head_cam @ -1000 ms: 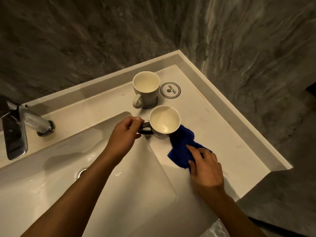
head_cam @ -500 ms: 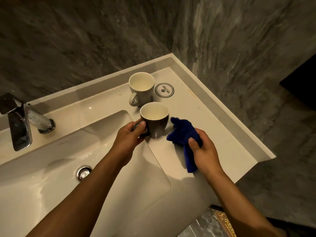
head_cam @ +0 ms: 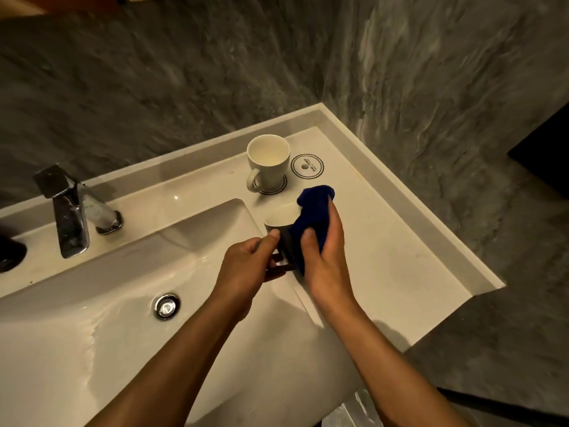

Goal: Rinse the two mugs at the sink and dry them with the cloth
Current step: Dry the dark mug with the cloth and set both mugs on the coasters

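A dark mug (head_cam: 281, 224) with a pale inside is held over the right edge of the white sink basin (head_cam: 129, 303). My left hand (head_cam: 246, 268) grips its handle. My right hand (head_cam: 323, 251) holds the blue cloth (head_cam: 312, 211) and presses it against the mug's right side and rim. A white mug (head_cam: 266, 163) stands upright on a round coaster at the back of the counter, apart from both hands.
A second round coaster (head_cam: 307, 166) lies bare to the right of the white mug. The chrome tap (head_cam: 72, 211) stands at the left behind the basin, with the drain (head_cam: 167, 306) below it. Grey stone walls close the corner; the counter's edge (head_cam: 462, 291) drops off at the right.
My left hand lifted the dark mug off the counter toward me. My right hand picked the blue cloth up from the counter and brought it against the mug.
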